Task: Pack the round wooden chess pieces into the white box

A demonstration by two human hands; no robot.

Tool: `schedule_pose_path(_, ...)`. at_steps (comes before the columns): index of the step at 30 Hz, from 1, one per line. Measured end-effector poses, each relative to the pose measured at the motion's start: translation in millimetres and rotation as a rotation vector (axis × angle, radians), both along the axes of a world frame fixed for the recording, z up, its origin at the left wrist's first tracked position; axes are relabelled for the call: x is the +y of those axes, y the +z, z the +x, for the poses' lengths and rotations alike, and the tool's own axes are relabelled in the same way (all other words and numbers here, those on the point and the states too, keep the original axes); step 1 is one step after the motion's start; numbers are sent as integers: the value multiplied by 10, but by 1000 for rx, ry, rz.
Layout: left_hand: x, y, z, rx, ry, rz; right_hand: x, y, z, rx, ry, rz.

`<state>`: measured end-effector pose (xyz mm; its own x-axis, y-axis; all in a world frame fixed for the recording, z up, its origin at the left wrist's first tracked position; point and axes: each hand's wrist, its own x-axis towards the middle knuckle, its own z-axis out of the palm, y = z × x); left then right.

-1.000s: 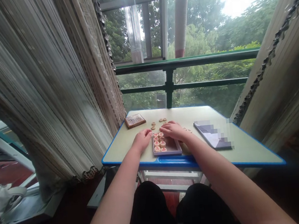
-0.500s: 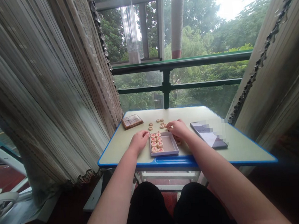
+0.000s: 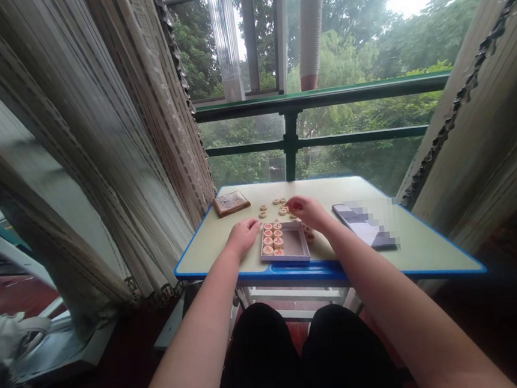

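A shallow pale box (image 3: 297, 258) stands near the table's front edge. Two columns of round Chinese chess pieces (image 3: 278, 241) with red characters fill its left part; its right part shows a bare bottom. My left hand (image 3: 245, 236) is closed at the box's far left corner, thumb and fingers pinched on the rim. Beyond the box, my right hand (image 3: 307, 211) has its fingers closed on a Chinese chess piece (image 3: 287, 208), mostly covered by the fingertips. Loose pieces (image 3: 263, 211) lie behind the box, and several more sit by its right wall, partly hidden under my right hand.
A flat brown box (image 3: 232, 203) with a patterned top lies at the table's back left. On the right lies a dark tablet or phone (image 3: 361, 227), partly pixelated. The table (image 3: 209, 246) has a blue edge; a green railing (image 3: 322, 96) and window stand behind it, with curtains on both sides.
The whole view has shifted slightly. My left hand has slid a little toward the far corner of the box. My right hand stays over the loose pieces, its fingers drawn closer together.
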<state>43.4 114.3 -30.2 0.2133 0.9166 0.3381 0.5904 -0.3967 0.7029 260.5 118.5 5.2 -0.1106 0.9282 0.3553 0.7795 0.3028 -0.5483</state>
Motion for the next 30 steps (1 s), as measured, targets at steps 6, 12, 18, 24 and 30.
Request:
schedule_pose_path(6, -21, 15, -1, -1, -1, -22, 31, 22, 117, -123, -107, -23)
schedule_pose_path(12, -34, 30, 8, 11, -2, -53, 38, 48, 222, -181, -188, -76)
schedule_pose_path(18, -74, 59, 6, 20, -84, -10, 9, -23, 168, -262, -155, -162)
schedule_pose_path(24, -55, 43, -12, 146, -132, -29, 81, -44, 180, -281, -162, -162)
schedule_pose_path(30, -74, 82, 4, 125, -140, -30, 25, 28, 170, -22, -218, -145)
